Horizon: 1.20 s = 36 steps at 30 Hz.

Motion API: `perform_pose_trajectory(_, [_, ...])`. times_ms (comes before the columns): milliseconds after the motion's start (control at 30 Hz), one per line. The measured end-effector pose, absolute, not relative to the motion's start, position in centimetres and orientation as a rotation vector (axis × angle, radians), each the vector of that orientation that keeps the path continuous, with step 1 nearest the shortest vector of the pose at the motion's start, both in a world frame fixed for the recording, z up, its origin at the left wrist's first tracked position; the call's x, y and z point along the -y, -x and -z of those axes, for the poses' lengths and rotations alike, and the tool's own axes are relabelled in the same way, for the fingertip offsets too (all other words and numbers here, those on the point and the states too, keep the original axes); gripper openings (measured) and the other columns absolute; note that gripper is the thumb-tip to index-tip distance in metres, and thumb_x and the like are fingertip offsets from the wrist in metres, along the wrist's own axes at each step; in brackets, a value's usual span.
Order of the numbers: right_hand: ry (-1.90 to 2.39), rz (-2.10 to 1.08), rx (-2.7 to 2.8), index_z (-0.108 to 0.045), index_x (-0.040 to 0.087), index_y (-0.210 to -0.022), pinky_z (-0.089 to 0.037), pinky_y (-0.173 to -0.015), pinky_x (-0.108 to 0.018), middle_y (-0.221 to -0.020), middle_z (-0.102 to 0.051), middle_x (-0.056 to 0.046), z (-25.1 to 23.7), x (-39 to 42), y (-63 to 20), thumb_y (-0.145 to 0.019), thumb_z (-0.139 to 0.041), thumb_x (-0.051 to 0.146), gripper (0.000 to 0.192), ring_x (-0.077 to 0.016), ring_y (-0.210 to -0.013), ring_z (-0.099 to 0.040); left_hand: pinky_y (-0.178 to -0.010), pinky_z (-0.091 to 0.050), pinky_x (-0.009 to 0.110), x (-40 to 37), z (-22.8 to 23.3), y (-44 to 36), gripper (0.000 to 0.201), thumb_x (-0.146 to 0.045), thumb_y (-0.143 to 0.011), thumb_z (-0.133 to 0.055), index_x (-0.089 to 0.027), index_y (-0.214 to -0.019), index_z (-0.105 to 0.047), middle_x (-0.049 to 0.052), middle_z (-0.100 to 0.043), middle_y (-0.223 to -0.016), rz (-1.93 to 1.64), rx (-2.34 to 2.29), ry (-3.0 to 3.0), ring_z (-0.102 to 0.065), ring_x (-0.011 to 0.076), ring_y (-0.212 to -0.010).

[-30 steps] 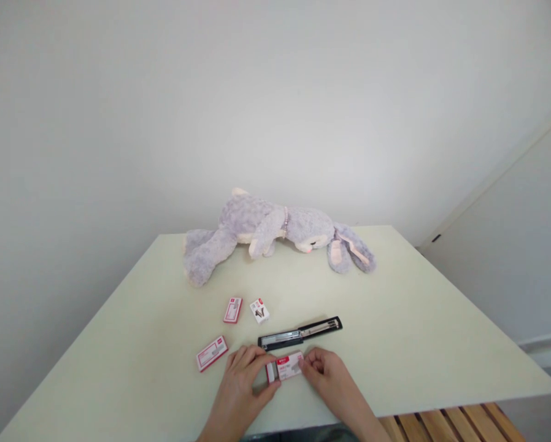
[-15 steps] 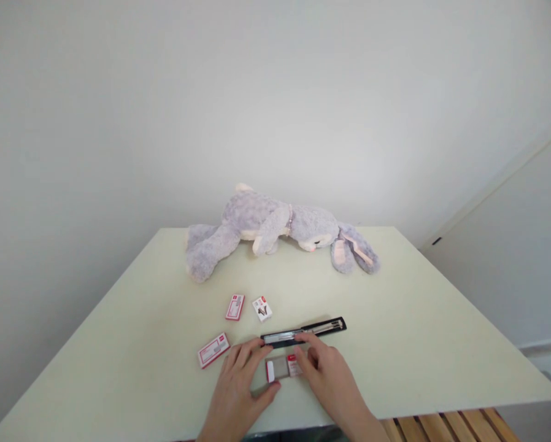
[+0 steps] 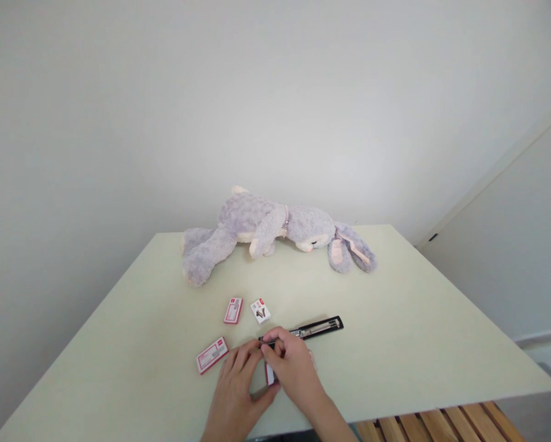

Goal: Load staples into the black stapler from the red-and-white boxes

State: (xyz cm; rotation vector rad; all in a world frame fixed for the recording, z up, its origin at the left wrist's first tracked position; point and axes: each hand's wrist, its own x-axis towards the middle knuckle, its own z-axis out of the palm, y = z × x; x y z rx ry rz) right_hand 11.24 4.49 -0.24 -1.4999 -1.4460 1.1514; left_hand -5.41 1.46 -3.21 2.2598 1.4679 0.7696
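Note:
A long black stapler (image 3: 324,327) lies opened out flat, its metal rail showing at the right. My right hand (image 3: 294,369) is closed at the stapler's left end, thumb and index finger around it, and covers the middle part. My left hand (image 3: 238,387) rests on the table with fingers stretched out, their tips touching or very near that same end. Between my left thumb and right hand sits a small red-and-white box (image 3: 270,373), mostly hidden under the right hand.
Left of my hands lies a red-and-white staple box (image 3: 212,355). Farther back are a similar box (image 3: 233,310) and a white box with a dark clip picture (image 3: 260,311). A grey plush rabbit (image 3: 252,218) lies along the table's (image 3: 418,344) far edge, before the wall.
My right hand has slid left along the stapler to its left end and now covers most of the small box. My left hand has stayed about where it was.

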Motion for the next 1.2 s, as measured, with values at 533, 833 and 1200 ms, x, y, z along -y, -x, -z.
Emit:
perform_pose_trajectory(533, [1.593, -0.917, 2.079, -0.075, 0.030, -0.093, -0.032, -0.061, -0.025, -0.072, -0.071, 0.001, -1.7, -1.3, -16.5, -0.088, -0.063, 0.021, 0.016, -0.0168, -0.065, -0.061, -0.090, -0.052, 0.041, -1.8, 3.5, 6.0, 0.033, -0.038, -0.087, -0.077, -0.031, -0.119, -0.069, 0.005, -0.070, -0.108, -0.732, -1.385, -2.216, -0.065, 0.0264, -0.102])
perform_pose_trajectory(833, [1.924, -0.883, 1.768, -0.067, 0.023, -0.071, -0.027, -0.058, -0.029, -0.063, -0.067, -0.003, 0.2, 0.5, -23.6, -0.095, -0.058, 0.040, 0.031, -0.0192, -0.061, -0.059, -0.078, -0.049, 0.036, -1.0, 2.5, 4.2, 0.023, -0.044, -0.101, -0.057, -0.026, -0.094, -0.070, 0.002, -0.071, -0.085, -0.737, -1.633, -2.036, -0.067, 0.0224, -0.081])
perform_pose_trajectory(1200, [1.716, -0.997, 1.764, -0.062, 0.022, -0.075, -0.033, -0.061, -0.027, -0.070, -0.067, -0.001, 0.8, -0.9, -20.3, -0.098, -0.052, 0.038, 0.030, -0.0179, -0.066, -0.060, -0.071, -0.050, 0.033, 0.3, 2.5, 1.9, 0.027, -0.039, -0.104, -0.049, -0.026, -0.090, -0.068, 0.003, -0.072, -0.084, -0.744, -1.634, -2.113, -0.069, 0.0215, -0.079])
